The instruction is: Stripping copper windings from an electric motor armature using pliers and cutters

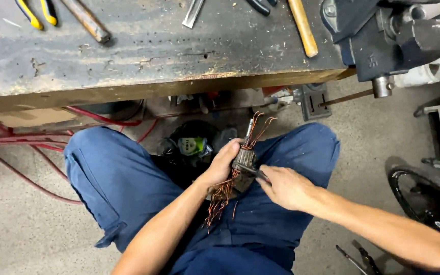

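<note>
My left hand (223, 164) grip is clamped on the rotor (244, 159) over my lap, copper wires (220, 196) trailing toward 7 o'clock. My right hand (286, 187) pinches a thin tool (254, 172) against it. Desk (154, 56) at 12, vise (383, 40) at 2.

Views: 1, the camera worn on my head.
Facing: steeply down over my lap, toward the workbench (154, 51) ahead of me.
Nearness: close; my knees just below the workbench edge fill the middle, my forearms enter from the bottom.
Top of frame: the workbench top, cut off at its far side.
Right of the workbench: a vise (383, 40) hangs over its corner.
Below the workbench: concrete floor (16, 229).
Shared part: none, only 1 view.
</note>
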